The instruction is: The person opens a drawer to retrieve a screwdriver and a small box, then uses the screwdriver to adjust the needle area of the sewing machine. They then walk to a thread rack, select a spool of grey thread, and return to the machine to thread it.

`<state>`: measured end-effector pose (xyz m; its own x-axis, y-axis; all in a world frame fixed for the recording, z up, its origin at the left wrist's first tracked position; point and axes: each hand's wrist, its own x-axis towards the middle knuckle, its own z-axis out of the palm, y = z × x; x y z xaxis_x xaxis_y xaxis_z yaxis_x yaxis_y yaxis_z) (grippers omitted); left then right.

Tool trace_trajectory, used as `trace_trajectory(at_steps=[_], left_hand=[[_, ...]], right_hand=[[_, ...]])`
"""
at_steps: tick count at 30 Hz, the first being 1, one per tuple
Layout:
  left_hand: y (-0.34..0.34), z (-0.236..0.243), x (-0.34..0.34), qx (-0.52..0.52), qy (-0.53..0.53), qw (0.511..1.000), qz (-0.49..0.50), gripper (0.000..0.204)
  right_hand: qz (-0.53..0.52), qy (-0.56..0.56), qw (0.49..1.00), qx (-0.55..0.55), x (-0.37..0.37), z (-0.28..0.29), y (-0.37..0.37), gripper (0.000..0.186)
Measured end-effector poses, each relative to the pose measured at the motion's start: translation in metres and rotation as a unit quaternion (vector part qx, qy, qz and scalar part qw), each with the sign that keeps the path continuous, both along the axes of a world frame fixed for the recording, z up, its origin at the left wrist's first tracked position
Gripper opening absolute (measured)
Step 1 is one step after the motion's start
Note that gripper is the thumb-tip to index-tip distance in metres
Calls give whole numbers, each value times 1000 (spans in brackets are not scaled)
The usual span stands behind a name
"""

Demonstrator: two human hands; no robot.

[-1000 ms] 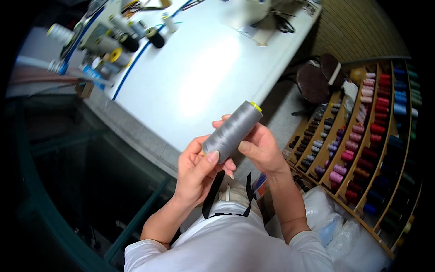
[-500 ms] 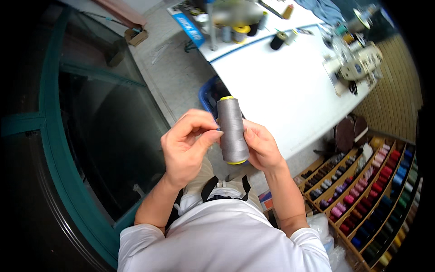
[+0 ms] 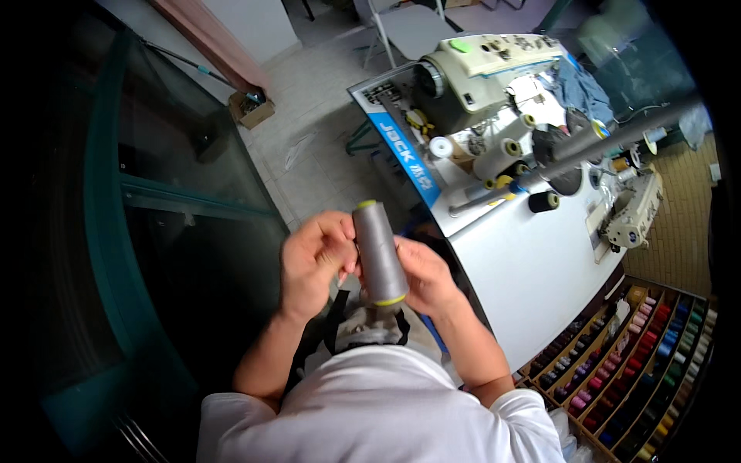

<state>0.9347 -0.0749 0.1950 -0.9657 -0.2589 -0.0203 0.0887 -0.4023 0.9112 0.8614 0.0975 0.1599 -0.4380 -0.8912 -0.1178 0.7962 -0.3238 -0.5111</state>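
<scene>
A tall grey cone of thread (image 3: 382, 258) with yellow ends stands nearly upright in front of my body, its narrow end away from me. My right hand (image 3: 431, 279) grips it, the thumb along its right side and the other fingers mostly hidden behind. On the other side, my left hand (image 3: 310, 261) is closed, with curled fingers and the thumb close against the cone's left side. What those fingertips hold, if anything, is too blurred to make out.
Ahead on the right, a white worktable (image 3: 509, 282) carries a large sewing machine (image 3: 467, 85), thread cones such as a black one (image 3: 544, 202), and a second machine (image 3: 634, 216). A grey pole (image 3: 590, 148) crosses above it. A thread rack (image 3: 567, 413) stands lower right, dark glass panels (image 3: 204, 255) left.
My view has swung, bringing the large sewing machine and a chair into sight. The cone sits slightly lower and further left in view. My left fingers have moved closer against its side.
</scene>
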Motion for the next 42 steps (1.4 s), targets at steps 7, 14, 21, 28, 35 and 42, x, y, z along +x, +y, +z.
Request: trace_trajectory(at_steps=[7,14,21,28,35,42], left_hand=[[-105,-3,-92,55,-63,996,21,14],[-204,-18,-215,-303,-17,949,80,11],[-295,-18,-356,-306,42,950,-36,12],[-386,-48,-504,-200,51,962,-178,12],[-415,-11,-626,27,-178,926,-332,21],[-367,-56,-731,-385,137,828,-385,14]], right_hand=[[31,-151,978,-140,-94,-18,-114,66],[-25,-79,994,-67,-224,-41,-228,65],[-113,-32,993,-7,-331,-21,-310,51],[-197,-50,979,-15,-434,-61,-390,57],[-310,-145,932,-118,-490,-28,-424,59],[-462,-111,869,-141,-524,-32,-376,57]])
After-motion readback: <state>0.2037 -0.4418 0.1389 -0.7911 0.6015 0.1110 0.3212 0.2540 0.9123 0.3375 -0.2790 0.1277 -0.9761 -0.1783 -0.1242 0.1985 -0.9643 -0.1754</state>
